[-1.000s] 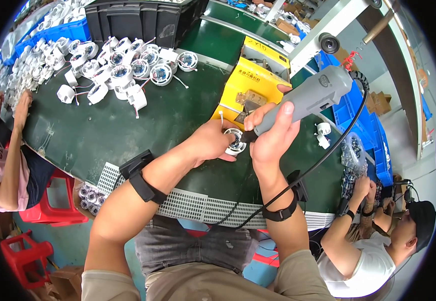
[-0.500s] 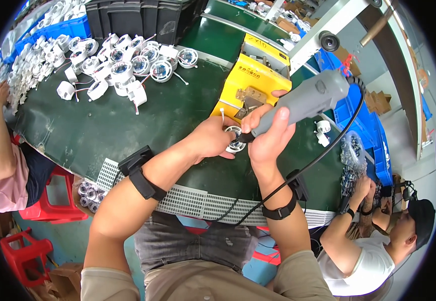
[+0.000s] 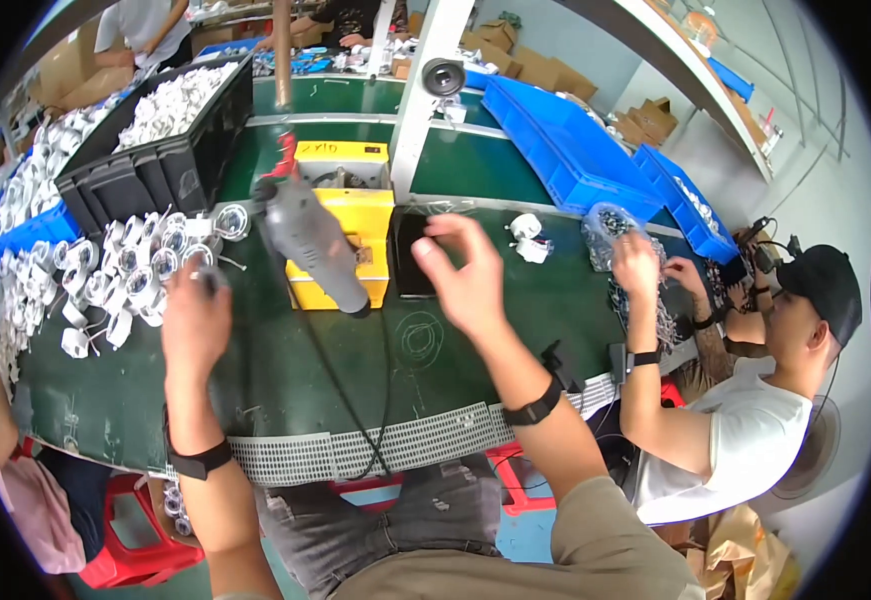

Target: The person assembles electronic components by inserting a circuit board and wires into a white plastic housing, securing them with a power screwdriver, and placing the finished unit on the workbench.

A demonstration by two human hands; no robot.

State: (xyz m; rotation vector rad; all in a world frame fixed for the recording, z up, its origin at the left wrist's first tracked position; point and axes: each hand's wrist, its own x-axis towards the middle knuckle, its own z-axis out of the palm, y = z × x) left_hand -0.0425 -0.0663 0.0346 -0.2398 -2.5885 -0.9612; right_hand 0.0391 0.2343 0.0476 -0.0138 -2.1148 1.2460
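My left hand point(image 3: 197, 318), smeared by motion, is beside a pile of round white lamp-like housings point(image 3: 140, 280) with short wires. Its fingers close on a blurred round housing point(image 3: 215, 280). To the right, my right hand point(image 3: 467, 275) is raised over the green table point(image 3: 325, 390), thumb and fingers apart, holding nothing. Between the hands a grey electric screwdriver point(image 3: 317, 245) hangs tilted, handle up, before a yellow box point(image 3: 375, 225). My right fingertips are close to a dark flat panel point(image 3: 415, 262) next to that box.
A black crate point(image 3: 145, 180) of white parts stands back left. Blue trays point(image 3: 565, 150) line the right rear near a white post point(image 3: 430, 100). At right, a co-worker point(image 3: 735, 430) handles small parts. A black cable point(image 3: 330, 370) crosses the table to its perforated front strip point(image 3: 355, 458).
The right hand has let go of the screwdriver, which now hangs by the yellow box. My left hand has moved left to the pile with the round housing. The view has shifted.
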